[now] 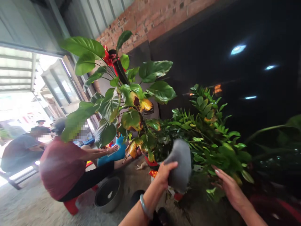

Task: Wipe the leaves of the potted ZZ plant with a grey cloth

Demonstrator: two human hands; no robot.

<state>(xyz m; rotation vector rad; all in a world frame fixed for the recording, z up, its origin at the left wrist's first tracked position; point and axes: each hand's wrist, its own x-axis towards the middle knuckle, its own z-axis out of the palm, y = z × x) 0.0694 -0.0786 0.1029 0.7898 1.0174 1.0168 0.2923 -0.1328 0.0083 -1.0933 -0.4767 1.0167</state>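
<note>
My left hand (164, 173) is closed on a grey cloth (180, 164), held up against the small-leaved green plant (207, 131). A pale bangle sits on that wrist. My right hand (229, 188) reaches into the lower leaves of the same plant, fingers stretched out flat, holding nothing. To the left stands a taller plant with big broad leaves (131, 94), some yellowed and brown, with a red ribbon (108, 58) near its top.
A person in a dark red shirt (61, 166) sits low at the left, arms stretched toward a blue object (116, 153). A metal basin (109, 194) lies on the floor. Another person sits further left. A brick wall and dark glossy panel stand behind.
</note>
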